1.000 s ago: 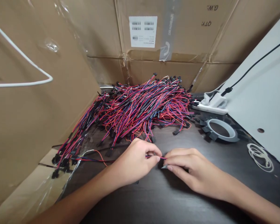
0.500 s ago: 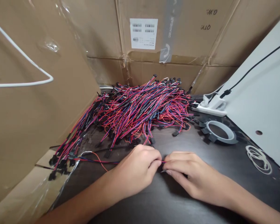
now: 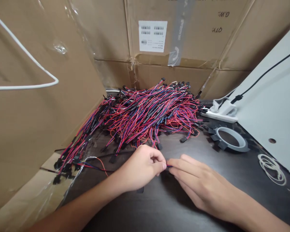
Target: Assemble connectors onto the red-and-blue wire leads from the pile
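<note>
Two hands meet low over the dark worktop (image 3: 232, 175). The left hand (image 3: 140, 169) is curled almost closed, thumb and forefinger pinched on a thin red-and-blue wire lead (image 3: 169, 166), of which only a short stub shows between the two hands. The right hand (image 3: 198, 185) lies with fingers extended, their tips touching the free end of the lead; whether it grips cannot be told. Directly beyond both hands, a large pile of red-and-blue leads (image 3: 147, 111) covers the worktop, its nearest connectors just beside the left knuckles. Beyond the right hand and outboard of it lie a tape roll (image 3: 243, 145) ringed with black cut pieces, a white power strip (image 3: 219, 114) and a coil of white bands (image 3: 272, 167). Cardboard boxes (image 3: 33, 129) wall in the far and left sides.
</note>
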### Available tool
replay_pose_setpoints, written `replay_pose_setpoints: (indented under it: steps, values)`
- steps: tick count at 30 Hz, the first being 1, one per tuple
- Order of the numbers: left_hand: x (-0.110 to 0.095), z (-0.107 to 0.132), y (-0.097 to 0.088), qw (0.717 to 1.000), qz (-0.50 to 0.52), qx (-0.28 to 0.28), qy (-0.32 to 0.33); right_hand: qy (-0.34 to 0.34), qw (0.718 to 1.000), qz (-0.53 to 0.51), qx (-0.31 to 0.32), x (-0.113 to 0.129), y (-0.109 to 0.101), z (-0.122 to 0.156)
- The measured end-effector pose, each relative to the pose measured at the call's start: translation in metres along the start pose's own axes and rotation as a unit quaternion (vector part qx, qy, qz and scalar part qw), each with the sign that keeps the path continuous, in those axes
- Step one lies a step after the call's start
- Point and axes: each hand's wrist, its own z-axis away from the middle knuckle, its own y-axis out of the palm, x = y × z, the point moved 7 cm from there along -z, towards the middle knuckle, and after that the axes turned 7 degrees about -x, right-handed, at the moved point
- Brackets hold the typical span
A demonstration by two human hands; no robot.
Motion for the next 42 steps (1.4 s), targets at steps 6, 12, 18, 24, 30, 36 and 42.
replay_pose_setpoints:
  steps: [6,12,18,24,30,36,42]
  values:
    - [0.002,0.0,0.003,1.0,0.006,0.013,-0.015,-0.004,1.0,0.007,0.01,-0.002,0.003,0.001]
    - [0.006,0.0,0.003,0.999,-0.005,0.034,-0.023,-0.01,1.0,-0.002,0.005,-0.002,0.003,0.001]
    - [0.008,-0.001,0.003,0.999,-0.008,0.039,-0.022,-0.007,1.0,-0.009,-0.001,-0.002,0.001,0.0]
    - [0.001,0.001,0.001,0.999,-0.021,0.033,-0.006,0.008,0.999,-0.031,-0.012,-0.001,-0.002,-0.001]
    - [-0.003,0.003,0.003,0.994,-0.093,0.04,0.051,0.132,0.965,-0.22,-0.048,-0.015,-0.012,-0.006]
    - [-0.022,0.014,0.01,0.963,-0.172,0.075,0.193,0.294,0.895,-0.335,-0.023,-0.035,-0.004,-0.002]
    - [-0.044,0.025,0.013,0.931,-0.176,0.079,0.311,0.374,0.816,-0.438,0.033,-0.034,0.014,0.006]
